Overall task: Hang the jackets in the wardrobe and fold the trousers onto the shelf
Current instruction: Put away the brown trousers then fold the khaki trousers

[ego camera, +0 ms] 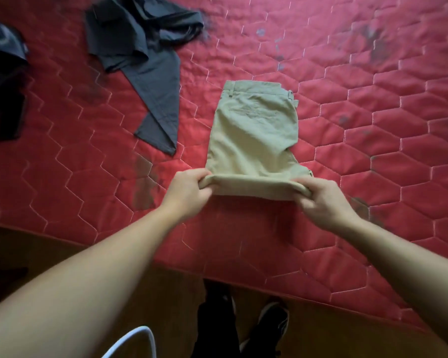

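Red quilted bedspread fills our view. We pinch the near folded edge of the khaki trousers with our left hand and right hand; grey trousers lie far left.

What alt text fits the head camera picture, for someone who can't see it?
The left hand and right hand grip the near fold of khaki trousers on a red quilted bedspread. A dark grey garment and a black garment lie farther left.
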Available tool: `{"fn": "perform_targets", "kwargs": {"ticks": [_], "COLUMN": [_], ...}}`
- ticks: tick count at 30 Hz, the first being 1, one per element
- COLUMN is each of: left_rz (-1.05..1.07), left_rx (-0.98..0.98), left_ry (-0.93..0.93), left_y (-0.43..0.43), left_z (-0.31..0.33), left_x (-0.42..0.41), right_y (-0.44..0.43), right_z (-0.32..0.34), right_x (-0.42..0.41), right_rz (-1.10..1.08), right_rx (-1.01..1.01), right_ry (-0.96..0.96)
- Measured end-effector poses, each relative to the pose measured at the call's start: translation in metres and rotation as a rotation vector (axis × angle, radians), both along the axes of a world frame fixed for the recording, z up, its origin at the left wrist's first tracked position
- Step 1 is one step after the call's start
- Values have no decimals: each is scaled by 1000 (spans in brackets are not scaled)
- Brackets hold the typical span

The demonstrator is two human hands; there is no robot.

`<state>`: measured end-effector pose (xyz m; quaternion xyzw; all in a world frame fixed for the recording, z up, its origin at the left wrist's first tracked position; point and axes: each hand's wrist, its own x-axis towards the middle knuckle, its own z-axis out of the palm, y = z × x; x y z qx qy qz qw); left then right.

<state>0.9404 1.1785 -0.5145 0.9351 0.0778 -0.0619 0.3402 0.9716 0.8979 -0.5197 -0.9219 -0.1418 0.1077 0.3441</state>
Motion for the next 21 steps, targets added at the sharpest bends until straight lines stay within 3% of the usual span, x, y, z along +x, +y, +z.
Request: {"fn": "perform_targets", "kwargs": {"ticks": [5,7,10,14,18,21], "left_rz": [6,92,271,228,95,72], "left_rx": [-112,-291,-573,-754,-720,-599], "left_ry": [-92,-189,-265,-182,-96,-116], "left_y": [4,0,-6,-4,5,9], "left_z": [156,221,289,326,333,320], "left_x": [60,77,91,100,102,108], "right_y": [4,6,11,4,-6,-12], "right_z": [168,233,306,356,366,367], "right_x": [67,80,93,111,114,118], "right_rz": [10,-46,-29,-101,-26,42], "right_rx": [25,95,59,51,-6,-131], "right_ry": [-209,-357,-306,-368,-130,-104]}}
